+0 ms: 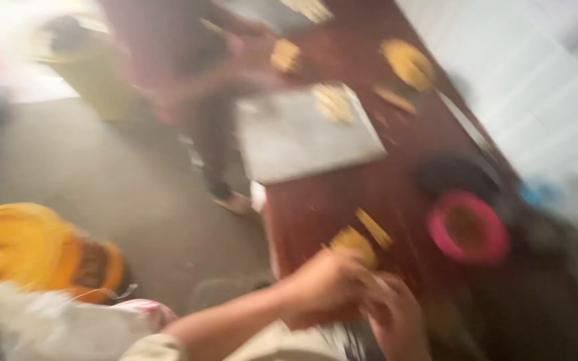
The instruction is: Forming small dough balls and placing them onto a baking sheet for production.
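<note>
Blur hides both grips: left hand (326,284) and right hand (396,314) meet over the bench (316,207) by yellow dough (354,244); pink bowl (468,227) nearby.

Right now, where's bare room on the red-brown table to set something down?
Frame is blurred. Bare strip on the table between the grey board and the yellow piece by the left hand. Crowded near the right hand, pink bowl and far yellow pieces.

Through heavy blur I count two hands (329,284) at the near edge, one pink bowl (468,227), one grey board (302,137), one other person (188,60), and roughly seven yellow pieces (409,63) on one dark red table (396,180).
</note>
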